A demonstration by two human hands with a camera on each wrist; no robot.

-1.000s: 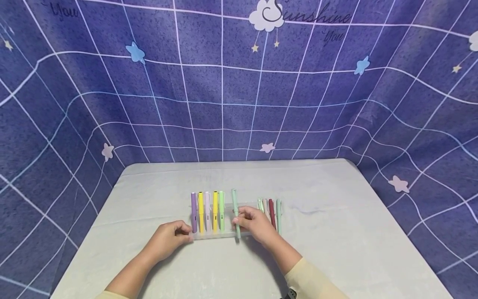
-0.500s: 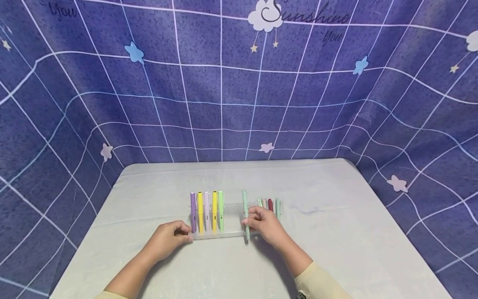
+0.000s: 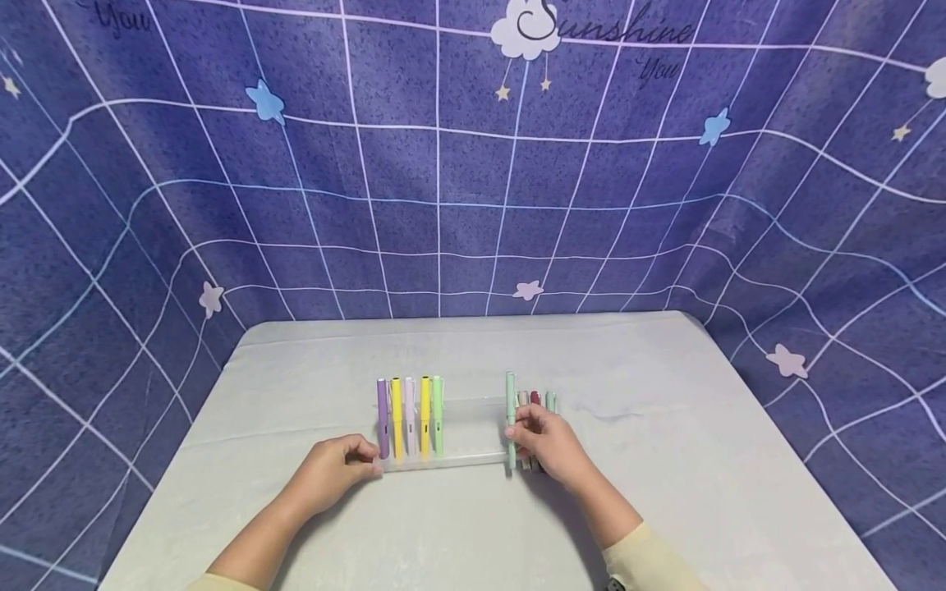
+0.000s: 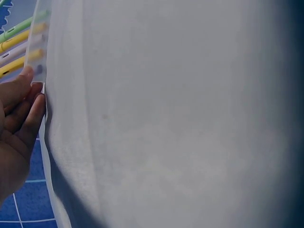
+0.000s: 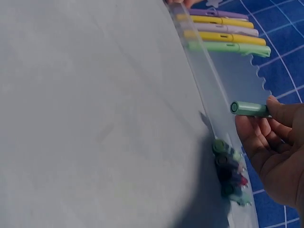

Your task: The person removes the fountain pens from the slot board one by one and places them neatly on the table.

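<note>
A mint-green pen [image 3: 511, 398] is held nearly upright, as seen from the head, over the right part of a clear rack [image 3: 473, 460]; whether the rack is touched by it cannot be told. The pen is pinched between the thumb and fingers of the right hand [image 3: 550, 443], which are closed only as far as its slim barrel allows. In the right wrist view, its round end is pointed out past the fingertips.

By the left hand [image 3: 336, 468], the rack's left end is gripped, its corner being taken between the thumb and the bent fingers.

At that end, five pens are lined up side by side, slightly apart: a purple pen [image 3: 383, 419], a yellow pen [image 3: 397, 419], a lilac pen [image 3: 410, 423], another yellow pen [image 3: 425, 419] and a light green pen [image 3: 438, 414]. At the right end, a closer group is partly hidden by the right hand; a dark red pen [image 3: 535, 398] and a grey-green pen [image 3: 550, 400] can be made out there.

The rack is set on a table covered in pale cloth [image 3: 310, 353], backed by a blue curtain [image 3: 414, 222] patterned with grid lines, stars and clouds. A cream sleeve [image 3: 650, 562] is worn on the right arm.
</note>
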